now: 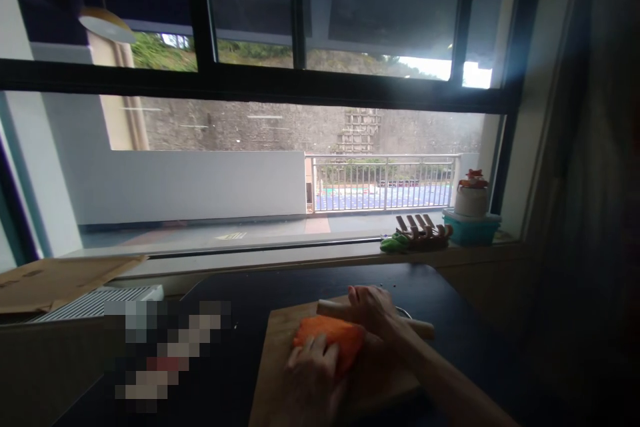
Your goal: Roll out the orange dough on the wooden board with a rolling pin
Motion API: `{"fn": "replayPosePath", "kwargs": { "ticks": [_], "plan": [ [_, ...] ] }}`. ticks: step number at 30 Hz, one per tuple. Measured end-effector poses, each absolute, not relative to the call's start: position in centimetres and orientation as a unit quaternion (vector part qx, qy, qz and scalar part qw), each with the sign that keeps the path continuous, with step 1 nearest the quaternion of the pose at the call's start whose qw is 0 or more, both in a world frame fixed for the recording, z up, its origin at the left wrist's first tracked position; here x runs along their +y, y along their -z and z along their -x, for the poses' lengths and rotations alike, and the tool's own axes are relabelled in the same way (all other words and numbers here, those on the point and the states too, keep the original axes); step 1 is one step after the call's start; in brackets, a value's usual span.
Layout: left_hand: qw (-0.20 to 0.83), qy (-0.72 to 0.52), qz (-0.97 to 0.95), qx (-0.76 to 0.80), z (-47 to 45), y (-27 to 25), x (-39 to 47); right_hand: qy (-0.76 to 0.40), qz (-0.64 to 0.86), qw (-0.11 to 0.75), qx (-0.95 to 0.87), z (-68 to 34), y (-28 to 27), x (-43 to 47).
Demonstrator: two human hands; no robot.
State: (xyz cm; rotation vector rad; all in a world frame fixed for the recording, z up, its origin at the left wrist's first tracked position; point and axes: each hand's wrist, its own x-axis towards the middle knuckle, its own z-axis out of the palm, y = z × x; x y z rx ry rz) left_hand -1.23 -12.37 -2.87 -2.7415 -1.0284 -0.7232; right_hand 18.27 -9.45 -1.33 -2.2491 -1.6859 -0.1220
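A flattened piece of orange dough point(327, 330) lies on a wooden board point(277, 340). My left hand point(313, 370) is at the dough's near side, its bent fingers over the top and gripping it. Just beyond the dough, a wooden rolling pin point(423, 328) crosses the board at a slant. My right hand point(373, 307) is closed over the pin's middle, so both pin ends stick out. The dough's right edge is partly hidden by my right hand and forearm. A thin pale curved rim point(404, 311) shows behind my right wrist; what it belongs to is hidden.
The board rests on a dark table point(235, 320) below a window. A blurred-out patch point(175, 353) covers something at left. Cardboard point(65, 280) lies over a white radiator point(110, 300). On the sill stand a brown rack-like object point(425, 232), a green item point(394, 243) and a teal box point(470, 228).
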Motion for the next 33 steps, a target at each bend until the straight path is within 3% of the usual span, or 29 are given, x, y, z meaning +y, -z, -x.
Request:
{"fn": "replayPosePath", "kwargs": {
  "ticks": [9,17,25,33],
  "plan": [
    [0.017,0.174,0.917,-0.358,7.6,3.5,-11.0,0.008,0.787,0.168,-0.594,-16.8,1.8,-8.9],
    [0.113,0.341,0.904,-0.234,5.3,6.0,-10.2,0.014,0.777,0.159,-0.609,-15.4,2.1,-8.8],
    [-0.038,0.289,0.918,-0.271,5.1,5.0,-11.1,0.012,0.769,0.189,-0.610,-14.6,1.8,-7.2],
    [-0.081,0.310,0.901,-0.291,5.0,5.8,-10.3,0.016,0.769,0.188,-0.611,-13.6,2.7,-8.1]
  ]
}}
